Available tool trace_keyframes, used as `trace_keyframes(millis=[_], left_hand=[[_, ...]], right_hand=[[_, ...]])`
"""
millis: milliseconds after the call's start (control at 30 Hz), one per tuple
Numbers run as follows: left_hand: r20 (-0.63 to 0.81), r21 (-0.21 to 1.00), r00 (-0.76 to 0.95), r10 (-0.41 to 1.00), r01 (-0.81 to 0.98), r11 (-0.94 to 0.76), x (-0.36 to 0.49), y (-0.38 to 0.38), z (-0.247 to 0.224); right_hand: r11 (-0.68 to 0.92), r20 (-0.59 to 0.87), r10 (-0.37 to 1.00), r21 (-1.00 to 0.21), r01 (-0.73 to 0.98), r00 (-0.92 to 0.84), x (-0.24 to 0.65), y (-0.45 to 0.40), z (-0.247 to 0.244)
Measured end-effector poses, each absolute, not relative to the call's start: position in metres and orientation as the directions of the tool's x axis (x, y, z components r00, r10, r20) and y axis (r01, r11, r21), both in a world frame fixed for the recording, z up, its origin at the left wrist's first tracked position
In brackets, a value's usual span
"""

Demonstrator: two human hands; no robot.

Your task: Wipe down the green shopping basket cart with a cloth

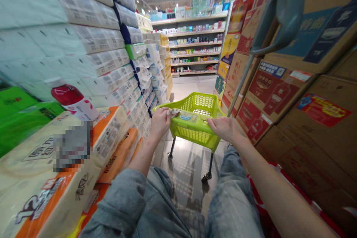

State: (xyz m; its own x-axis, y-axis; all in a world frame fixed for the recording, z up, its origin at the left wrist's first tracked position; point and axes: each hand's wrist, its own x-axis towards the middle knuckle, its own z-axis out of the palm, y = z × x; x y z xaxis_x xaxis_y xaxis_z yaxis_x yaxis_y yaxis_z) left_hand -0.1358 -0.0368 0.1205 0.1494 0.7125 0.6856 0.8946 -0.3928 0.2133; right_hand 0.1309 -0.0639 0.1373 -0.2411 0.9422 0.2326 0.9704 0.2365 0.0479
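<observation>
A lime-green shopping cart with a perforated plastic basket stands in front of me on thin legs with casters. My left hand is closed around the left end of its near rim. A small white patterned item shows beside those fingers; its kind is unclear. At the right end of the rim my right hand is closed, thumb lying over the top edge. The basket's visible floor shows only its lattice. A grey loop handle on a slim metal pole rises from near the cart's right side.
Stacked tissue packs line the left. A bottle with red liquid stands on a large tissue pack nearby. Cardboard cartons wall the right side. Beyond the tiled aisle floor are shelves of small goods.
</observation>
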Motion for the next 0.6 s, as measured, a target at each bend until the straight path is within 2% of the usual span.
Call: trace_keyframes(millis=[167, 300, 400, 500, 600], left_hand=[[0.38, 0.137, 0.134, 0.915, 0.97, -0.199, -0.116, -0.025, 0.153], [0.12, 0.129, 0.227, 0.966, 0.962, -0.242, -0.11, -0.005, 0.166], [-0.017, 0.175, 0.245, 0.969, 0.955, -0.239, -0.101, 0.007, 0.165], [-0.091, 0.24, 0.267, 0.959, 0.941, -0.24, -0.091, 0.008, 0.158], [-0.046, 0.269, 0.3, 0.953, 0.922, -0.278, -0.088, 0.001, 0.152]], right_hand=[[0.249, 0.233, 0.939, 0.052, 0.967, -0.255, 0.144, -0.061, 0.136], [0.257, 0.219, 0.942, 0.011, 0.966, -0.253, 0.163, -0.059, 0.135], [0.222, 0.191, 0.958, -0.029, 0.975, -0.213, 0.177, -0.058, 0.136], [0.199, 0.174, 0.967, -0.066, 0.978, -0.185, 0.189, -0.058, 0.136], [0.194, 0.173, 0.969, -0.083, 0.977, -0.178, 0.196, -0.058, 0.137]])
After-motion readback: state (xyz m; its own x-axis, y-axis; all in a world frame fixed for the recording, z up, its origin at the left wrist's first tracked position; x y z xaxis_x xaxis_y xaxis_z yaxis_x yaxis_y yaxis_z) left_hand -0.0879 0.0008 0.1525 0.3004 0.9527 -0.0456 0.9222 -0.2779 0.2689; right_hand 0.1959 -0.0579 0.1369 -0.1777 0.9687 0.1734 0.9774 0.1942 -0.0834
